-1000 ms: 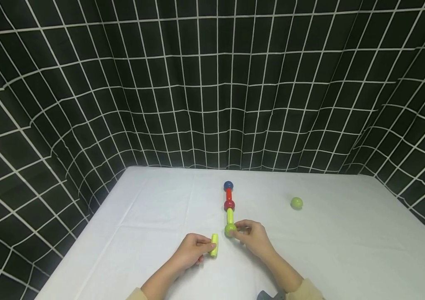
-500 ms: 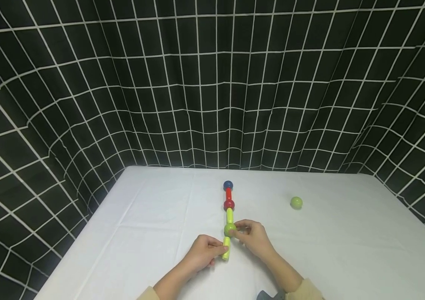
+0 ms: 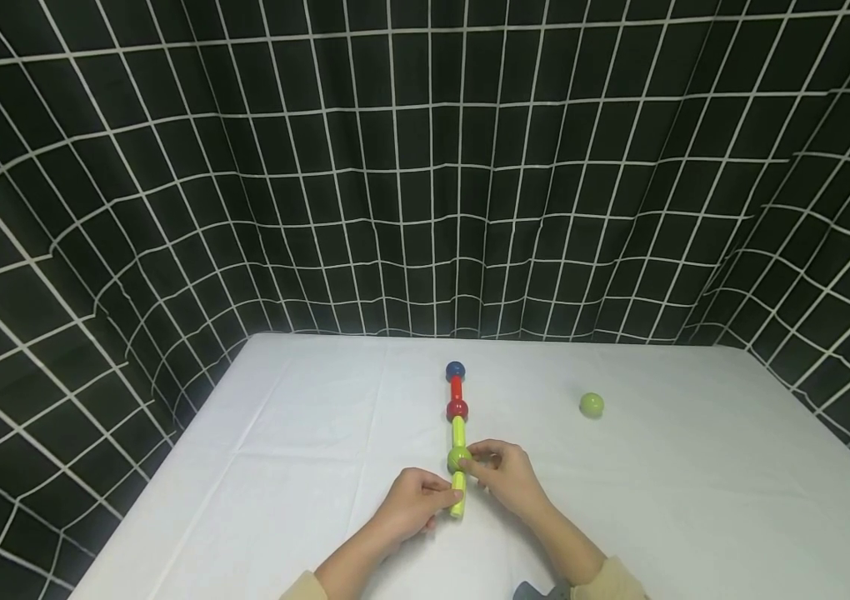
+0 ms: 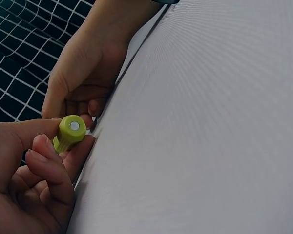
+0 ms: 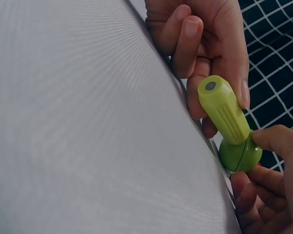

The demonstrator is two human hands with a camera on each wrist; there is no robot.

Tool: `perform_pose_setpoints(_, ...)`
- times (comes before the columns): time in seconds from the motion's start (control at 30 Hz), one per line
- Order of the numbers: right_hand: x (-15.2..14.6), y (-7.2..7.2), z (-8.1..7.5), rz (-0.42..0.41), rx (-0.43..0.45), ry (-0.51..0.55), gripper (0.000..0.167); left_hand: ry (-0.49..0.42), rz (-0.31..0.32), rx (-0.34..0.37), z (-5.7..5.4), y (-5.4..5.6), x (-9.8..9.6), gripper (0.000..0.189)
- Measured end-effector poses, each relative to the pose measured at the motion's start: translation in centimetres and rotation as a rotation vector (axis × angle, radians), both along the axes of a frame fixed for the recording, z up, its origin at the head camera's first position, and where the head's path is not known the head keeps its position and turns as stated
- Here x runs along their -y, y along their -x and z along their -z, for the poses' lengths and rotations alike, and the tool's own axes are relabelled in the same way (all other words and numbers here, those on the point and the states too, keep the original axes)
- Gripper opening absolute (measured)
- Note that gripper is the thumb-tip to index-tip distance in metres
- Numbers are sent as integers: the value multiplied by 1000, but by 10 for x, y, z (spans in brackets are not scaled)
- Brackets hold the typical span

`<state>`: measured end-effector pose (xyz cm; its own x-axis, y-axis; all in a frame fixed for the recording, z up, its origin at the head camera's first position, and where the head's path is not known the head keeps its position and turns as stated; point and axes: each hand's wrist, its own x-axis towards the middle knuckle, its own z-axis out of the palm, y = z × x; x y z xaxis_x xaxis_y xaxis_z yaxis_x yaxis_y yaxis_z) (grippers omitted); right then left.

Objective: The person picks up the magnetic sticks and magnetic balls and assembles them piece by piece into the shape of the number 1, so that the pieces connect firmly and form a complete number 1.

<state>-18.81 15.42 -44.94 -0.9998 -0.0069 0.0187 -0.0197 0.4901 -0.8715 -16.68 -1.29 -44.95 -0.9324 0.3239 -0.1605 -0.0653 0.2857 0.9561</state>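
My left hand (image 3: 416, 502) pinches a yellow-green rod (image 3: 458, 505) between thumb and fingers. The near end of this rod (image 4: 74, 126) shows a round metallic disc in the left wrist view. Its far end meets a green ball (image 5: 240, 155), which my right hand (image 3: 509, 477) pinches from the right. Beyond that ball runs a straight line of parts: another yellow-green rod (image 3: 458, 432), a red ball (image 3: 457, 409), a red rod (image 3: 457, 387) and a blue ball (image 3: 455, 370). In the wrist views most of this far line is hidden behind the hands.
A loose light green ball (image 3: 592, 405) lies on the white-covered table (image 3: 305, 417), to the right of the line. Dark curtains (image 3: 425, 183) with a white grid stand behind and at both sides. A grey object (image 3: 537, 592) shows at the bottom edge, beside the right sleeve.
My left hand has carried the yellow-green rod to the right, from beside the line to its near end, where it now touches the green ball. My right hand keeps its place on that ball.
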Motion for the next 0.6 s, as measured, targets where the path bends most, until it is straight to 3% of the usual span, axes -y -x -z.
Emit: perform_pose_setpoints(0.6, 0, 0, 1, -7, -10, 1, 32, 11, -20, -21, 1, 2, -4, 28)
